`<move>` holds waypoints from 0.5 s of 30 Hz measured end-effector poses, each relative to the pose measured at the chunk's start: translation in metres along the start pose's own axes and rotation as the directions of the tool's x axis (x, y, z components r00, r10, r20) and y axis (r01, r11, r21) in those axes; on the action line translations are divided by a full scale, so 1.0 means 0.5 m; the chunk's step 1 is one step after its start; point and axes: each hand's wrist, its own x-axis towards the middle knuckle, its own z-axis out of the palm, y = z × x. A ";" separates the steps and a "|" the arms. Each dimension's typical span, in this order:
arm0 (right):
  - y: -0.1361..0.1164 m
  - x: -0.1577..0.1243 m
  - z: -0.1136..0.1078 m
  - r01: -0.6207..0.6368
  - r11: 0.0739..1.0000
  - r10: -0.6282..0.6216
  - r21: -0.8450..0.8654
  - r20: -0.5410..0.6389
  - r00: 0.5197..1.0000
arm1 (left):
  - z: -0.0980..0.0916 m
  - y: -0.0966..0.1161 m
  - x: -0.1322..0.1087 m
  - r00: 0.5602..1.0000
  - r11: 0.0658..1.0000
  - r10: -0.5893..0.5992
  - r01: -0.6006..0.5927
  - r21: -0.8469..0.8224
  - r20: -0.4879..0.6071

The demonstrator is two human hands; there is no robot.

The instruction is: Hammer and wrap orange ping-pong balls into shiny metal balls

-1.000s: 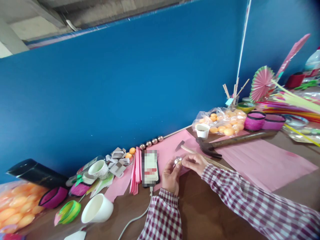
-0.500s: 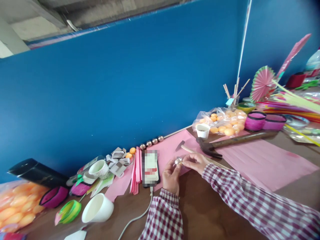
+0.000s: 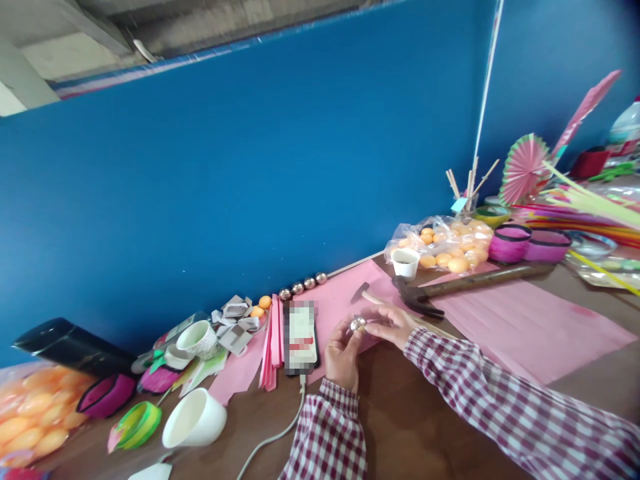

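Note:
A small shiny silver ball [image 3: 357, 324] is held up over the table between my two hands. My left hand [image 3: 343, 353] grips it from the left between thumb and fingers. From the right, the thumb and fingertips of my right hand [image 3: 390, 324] close on the same ball. Just behind the hands lies a small hammer [image 3: 361, 291], its handle partly hidden by my right hand. A phone [image 3: 301, 340] on a white cable rests left of my left hand. Several similar silver balls [image 3: 304, 285] stand in a row along the blue wall.
A claw hammer [image 3: 465, 283] lies across pink paper [image 3: 530, 327] at the right. Behind it are a small white cup [image 3: 405, 264] and a bag of orange balls [image 3: 457, 247]. On the left stand a white paper cup [image 3: 195, 419] and a black cylinder [image 3: 75, 347].
My right index finger has lifted slightly and the fingers have shifted around the ball. The ball stays in almost the same place, and the table things have not moved.

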 end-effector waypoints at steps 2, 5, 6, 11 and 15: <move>0.001 0.001 -0.002 -0.004 1.000 0.005 -0.024 0.014 1.000 | -0.002 -0.002 0.000 1.000 1.000 0.003 -0.003 0.008 0.012; -0.002 0.002 -0.003 0.014 0.999 -0.013 -0.050 0.020 1.000 | -0.004 -0.004 0.001 1.000 1.000 0.011 -0.012 0.016 0.021; -0.003 0.002 -0.003 0.020 0.999 -0.019 -0.047 0.021 1.000 | -0.005 -0.005 0.001 1.000 1.000 0.014 -0.014 0.017 0.024; -0.007 0.000 0.000 0.027 0.999 -0.027 -0.016 0.027 0.999 | -0.005 -0.004 0.002 1.000 1.000 0.021 -0.021 0.023 0.013; -0.004 0.000 0.000 0.003 1.000 -0.003 0.021 0.031 1.000 | -0.002 -0.002 0.001 1.000 1.000 0.010 -0.009 0.026 -0.004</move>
